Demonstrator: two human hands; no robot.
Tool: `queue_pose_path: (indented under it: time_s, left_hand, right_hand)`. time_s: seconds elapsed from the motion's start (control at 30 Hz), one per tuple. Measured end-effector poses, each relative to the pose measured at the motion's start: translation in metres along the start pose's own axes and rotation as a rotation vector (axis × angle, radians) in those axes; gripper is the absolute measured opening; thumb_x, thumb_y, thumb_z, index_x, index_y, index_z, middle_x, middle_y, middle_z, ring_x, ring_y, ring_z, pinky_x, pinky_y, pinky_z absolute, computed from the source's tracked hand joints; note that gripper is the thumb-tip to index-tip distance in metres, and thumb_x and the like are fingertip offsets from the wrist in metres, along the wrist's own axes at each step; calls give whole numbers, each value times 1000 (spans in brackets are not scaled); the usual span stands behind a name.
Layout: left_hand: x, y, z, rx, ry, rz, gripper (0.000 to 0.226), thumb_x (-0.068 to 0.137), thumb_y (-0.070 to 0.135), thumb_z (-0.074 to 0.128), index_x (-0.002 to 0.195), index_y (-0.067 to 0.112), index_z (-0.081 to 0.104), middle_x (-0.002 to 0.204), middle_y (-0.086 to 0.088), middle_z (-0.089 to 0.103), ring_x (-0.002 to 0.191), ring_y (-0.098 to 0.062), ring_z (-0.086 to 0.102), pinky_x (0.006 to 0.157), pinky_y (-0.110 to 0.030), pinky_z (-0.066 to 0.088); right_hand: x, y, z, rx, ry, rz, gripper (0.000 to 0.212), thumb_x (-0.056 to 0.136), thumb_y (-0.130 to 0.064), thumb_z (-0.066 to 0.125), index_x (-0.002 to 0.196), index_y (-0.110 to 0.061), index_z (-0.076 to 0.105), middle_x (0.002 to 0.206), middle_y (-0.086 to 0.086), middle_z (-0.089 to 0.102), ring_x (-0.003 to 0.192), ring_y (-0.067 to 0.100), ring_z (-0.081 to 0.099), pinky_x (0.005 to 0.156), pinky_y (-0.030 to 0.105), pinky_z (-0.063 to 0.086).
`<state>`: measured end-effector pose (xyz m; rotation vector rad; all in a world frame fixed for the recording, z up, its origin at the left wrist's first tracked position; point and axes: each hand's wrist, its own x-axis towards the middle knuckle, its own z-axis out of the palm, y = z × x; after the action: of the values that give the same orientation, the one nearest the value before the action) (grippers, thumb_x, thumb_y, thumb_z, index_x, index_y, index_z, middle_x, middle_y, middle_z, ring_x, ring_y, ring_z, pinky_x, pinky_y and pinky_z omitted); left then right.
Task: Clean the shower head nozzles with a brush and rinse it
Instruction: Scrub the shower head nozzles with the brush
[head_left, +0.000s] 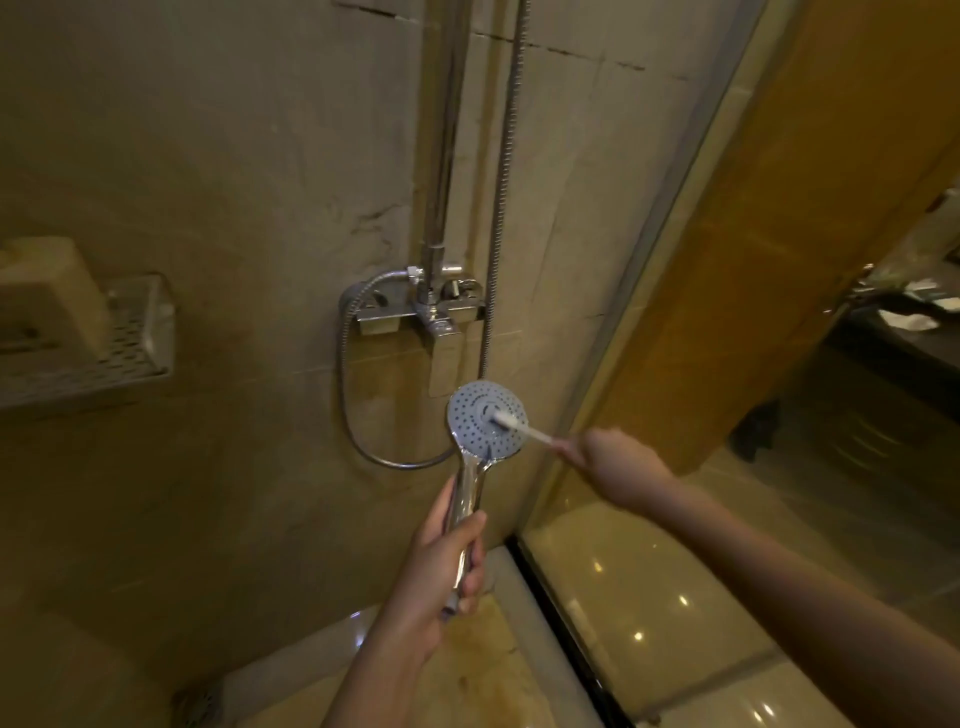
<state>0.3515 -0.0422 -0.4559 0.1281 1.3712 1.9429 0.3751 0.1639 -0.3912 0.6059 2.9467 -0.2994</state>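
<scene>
Dim beige stone wall (234, 156), perforated metal shelf (124, 348), glass partition (639, 249), glossy tiled floor (691, 639), corner drain (200, 701)

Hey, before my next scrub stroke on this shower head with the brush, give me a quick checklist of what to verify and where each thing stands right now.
1. Grip on the handle: the left hand holds the shower head by its chrome handle: ok.
2. Nozzle face turned toward you: ok.
3. Brush contact: the right hand holds the brush, with its bristles on the face near the centre: ok.
4. Water off: no spray shows at the nozzles: ok.
5. Nozzles free of scale: cannot tell, too dim and small.
6. Slack: the hose hangs in a loose loop below the mixer, with no kink seen: ok.
</scene>
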Motion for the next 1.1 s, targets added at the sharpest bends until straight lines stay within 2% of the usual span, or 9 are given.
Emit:
queue_pose_path:
  time_s: [0.1, 0.2, 0.37, 0.5, 0.57, 0.73, 0.83, 0.97, 1.1]
  left_hand:
    - [-9, 11, -11, -50, 12, 10, 47, 92, 13, 49, 122, 49, 46, 53, 1, 38, 31, -4, 29, 30, -10, 20]
    - [-14, 21, -31, -176, 55, 2, 41, 93, 12, 47, 114, 47, 49, 50, 2, 39, 28, -3, 29, 29, -8, 19]
    - [-31, 34, -61, -246, 128, 19, 37, 92, 11, 47, 108, 44, 50, 47, 1, 41, 27, -4, 30, 27, -8, 20]
    - [-40, 42, -89, -298, 162, 43, 28, 93, 10, 44, 100, 36, 54, 45, 1, 40, 25, -4, 29, 27, -7, 19]
    - [-43, 45, -101, -280, 167, 47, 28, 93, 12, 44, 103, 36, 54, 45, 2, 41, 26, -4, 30, 28, -6, 19]
    - [-49, 47, -128, -196, 176, 55, 36, 93, 16, 45, 118, 42, 48, 47, 3, 42, 28, -4, 31, 30, -7, 20]
    - [-54, 47, -141, -186, 189, 66, 37, 93, 16, 46, 121, 40, 47, 49, 2, 43, 29, -5, 32, 30, -7, 21]
    - [-64, 43, -159, -152, 196, 83, 46, 95, 16, 44, 132, 43, 41, 55, -1, 44, 30, -7, 34, 31, -10, 23]
    - [-74, 42, -178, -129, 209, 83, 47, 95, 20, 46, 133, 46, 38, 59, -4, 46, 33, -8, 37, 31, -13, 26]
  right_hand:
    - [11, -10, -12, 75, 3, 4, 46, 98, -48, 35, 68, -17, 51, 66, -1, 53, 59, 15, 53, 58, 28, 47]
    - [13, -39, 0, -47, -41, -170, 46, 98, -51, 33, 86, -17, 61, 77, 0, 60, 75, 21, 61, 68, 36, 51]
    - [38, -76, 7, 42, -5, -165, 46, 97, -52, 35, 76, -18, 57, 68, -1, 57, 64, 16, 58, 59, 32, 49]
    - [45, -115, 4, -86, 49, -271, 48, 95, -57, 30, 87, -21, 61, 78, 3, 63, 76, 24, 63, 70, 41, 54]
    - [52, -139, -9, 6, 149, -331, 45, 96, -53, 29, 86, -17, 54, 78, 4, 62, 75, 26, 61, 67, 40, 50]
    - [54, -233, -24, 156, 294, -645, 15, 100, -32, 33, 99, -19, 39, 77, 4, 57, 71, 30, 56, 64, 38, 42]
    - [58, -288, -22, 148, 306, -832, 11, 98, -27, 40, 101, -17, 42, 80, 3, 58, 68, 27, 55, 58, 38, 42]
    - [72, -348, -5, 159, 316, -1055, 11, 94, -20, 50, 103, -14, 52, 99, 4, 56, 76, 23, 56, 61, 40, 49]
    - [85, -383, 13, 127, 279, -1096, 12, 90, -20, 57, 101, -16, 60, 102, 5, 65, 89, 24, 62, 70, 42, 53]
